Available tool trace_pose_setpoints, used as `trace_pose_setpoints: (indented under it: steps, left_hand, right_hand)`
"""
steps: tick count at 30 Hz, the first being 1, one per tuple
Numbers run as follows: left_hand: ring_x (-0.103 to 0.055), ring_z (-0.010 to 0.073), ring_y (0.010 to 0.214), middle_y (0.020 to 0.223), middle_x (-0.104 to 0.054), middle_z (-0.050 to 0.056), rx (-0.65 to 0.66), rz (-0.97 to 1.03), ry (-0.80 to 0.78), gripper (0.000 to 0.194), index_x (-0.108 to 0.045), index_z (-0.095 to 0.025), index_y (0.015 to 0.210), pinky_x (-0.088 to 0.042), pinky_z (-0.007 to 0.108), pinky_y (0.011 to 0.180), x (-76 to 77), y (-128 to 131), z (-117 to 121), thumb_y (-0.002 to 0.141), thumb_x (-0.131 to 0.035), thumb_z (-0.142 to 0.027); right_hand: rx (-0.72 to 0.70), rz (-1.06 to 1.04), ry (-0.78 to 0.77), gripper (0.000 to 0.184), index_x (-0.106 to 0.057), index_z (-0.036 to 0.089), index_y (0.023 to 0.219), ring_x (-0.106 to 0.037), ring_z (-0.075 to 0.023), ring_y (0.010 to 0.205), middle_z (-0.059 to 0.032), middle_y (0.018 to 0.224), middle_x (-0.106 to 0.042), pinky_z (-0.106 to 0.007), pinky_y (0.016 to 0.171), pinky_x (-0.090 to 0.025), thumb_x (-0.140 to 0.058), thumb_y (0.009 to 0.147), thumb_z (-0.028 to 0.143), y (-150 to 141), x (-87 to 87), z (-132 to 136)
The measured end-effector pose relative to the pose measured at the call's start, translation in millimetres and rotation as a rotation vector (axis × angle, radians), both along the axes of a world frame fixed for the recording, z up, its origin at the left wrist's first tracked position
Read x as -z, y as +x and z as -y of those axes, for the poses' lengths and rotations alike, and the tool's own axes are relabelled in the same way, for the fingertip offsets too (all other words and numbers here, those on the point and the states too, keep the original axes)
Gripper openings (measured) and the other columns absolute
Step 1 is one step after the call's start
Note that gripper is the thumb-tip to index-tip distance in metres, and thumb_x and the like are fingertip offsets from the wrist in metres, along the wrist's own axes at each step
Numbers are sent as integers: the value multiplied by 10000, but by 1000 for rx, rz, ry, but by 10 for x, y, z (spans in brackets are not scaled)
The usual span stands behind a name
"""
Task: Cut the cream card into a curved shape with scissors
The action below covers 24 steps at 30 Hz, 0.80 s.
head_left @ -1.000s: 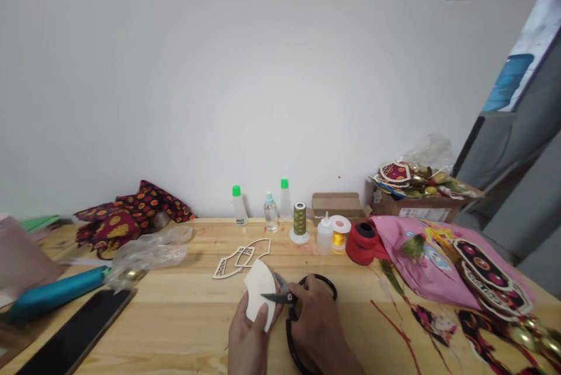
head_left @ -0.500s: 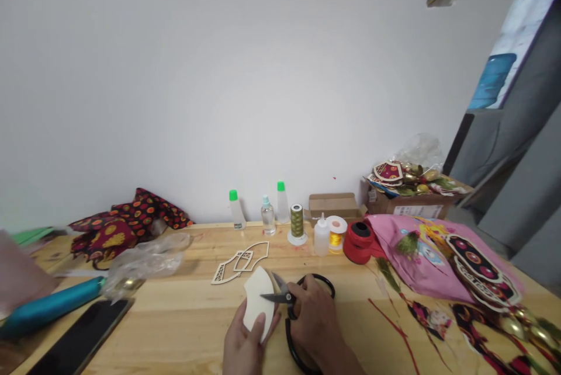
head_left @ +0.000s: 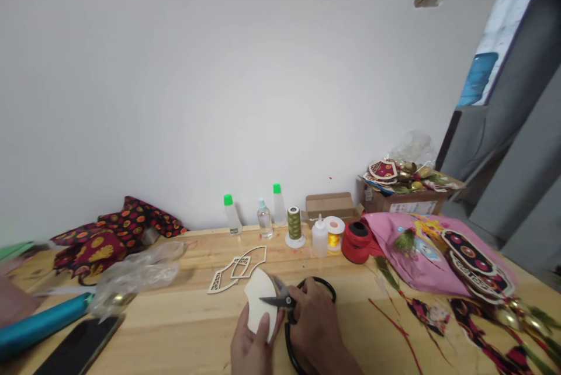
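My left hand (head_left: 250, 347) is closed on a curved cream paper piece (head_left: 259, 304), thumb lying across its face. My right hand (head_left: 316, 322) grips black scissors (head_left: 284, 302) by their large loop handles. The short blades point left and lie over the right edge of the paper piece. Both hands hover low over the wooden table (head_left: 184, 328) near its front edge. Just beyond the paper, a cream lattice cutout (head_left: 237, 268) lies flat on the wood.
Green-capped bottles (head_left: 228, 214), a clear bottle (head_left: 264, 218), an olive thread spool (head_left: 294, 225), a red roll (head_left: 357, 241) and cardboard boxes (head_left: 405, 201) line the wall. Pink cloth (head_left: 421, 258) and patterned pieces lie right. Plastic wrap (head_left: 135, 274), a teal tube (head_left: 39, 328) and a phone (head_left: 79, 347) lie left.
The view has swung slightly right, so everything sits further left in frame. The scissor blades have shifted a little along the paper's edge; both hands keep their hold.
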<state>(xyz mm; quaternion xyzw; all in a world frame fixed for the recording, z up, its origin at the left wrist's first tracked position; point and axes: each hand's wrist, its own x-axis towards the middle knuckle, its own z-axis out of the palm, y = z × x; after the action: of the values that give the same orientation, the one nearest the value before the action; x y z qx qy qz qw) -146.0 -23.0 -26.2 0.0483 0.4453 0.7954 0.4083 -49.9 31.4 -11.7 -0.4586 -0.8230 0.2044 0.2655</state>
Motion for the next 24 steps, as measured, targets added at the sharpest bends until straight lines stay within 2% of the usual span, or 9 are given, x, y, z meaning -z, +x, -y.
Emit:
trace_pose_setpoints:
  steps: [3, 7, 12, 18, 24]
  left_hand:
    - [-614, 213, 846, 766, -671, 53, -33, -49, -88, 633, -478, -151, 1118, -488, 277, 717, 127, -5, 9, 533, -715, -195]
    - [-627, 208, 786, 837, -675, 68, 5, -16, -92, 672, -441, -163, 1158, -492, 305, 713, 223, -67, 36, 539, -702, -169]
    - [-636, 177, 720, 814, -677, 60, -11, -78, -98, 594, -455, -165, 1150, -497, 242, 631, 152, -84, 20, 595, -666, -171]
    - [-627, 180, 808, 772, -674, 32, -57, -34, -72, 607, -458, -166, 1161, -489, 234, 694, -3, 11, 4, 590, -663, -140]
    - [-633, 168, 789, 741, -677, 16, -42, 10, -51, 660, -406, -191, 1213, -491, 225, 691, 80, -6, 31, 607, -650, -102]
  right_hand:
    - [17, 16, -29, 235, -617, 261, 845, -471, -146, 677, -25, 769, -496, -241, 575, -245, -527, 635, 206, -16, -36, -30]
    - [-12, 15, -32, 230, -615, 261, 855, -473, -151, 707, -24, 781, -497, -237, 582, -253, -537, 643, 218, 7, -38, -34]
    - [-58, 38, 13, 263, -612, 253, 794, -453, -149, 715, -17, 777, -494, -240, 582, -241, -500, 600, 114, 62, -1, 10]
    - [-45, 46, 2, 228, -611, 258, 817, -460, -154, 698, -20, 761, -489, -247, 583, -248, -521, 622, 183, 29, -21, -10]
    - [-14, 16, -15, 205, -609, 263, 808, -469, -151, 679, -21, 773, -494, -244, 572, -255, -532, 627, 206, 5, -7, -31]
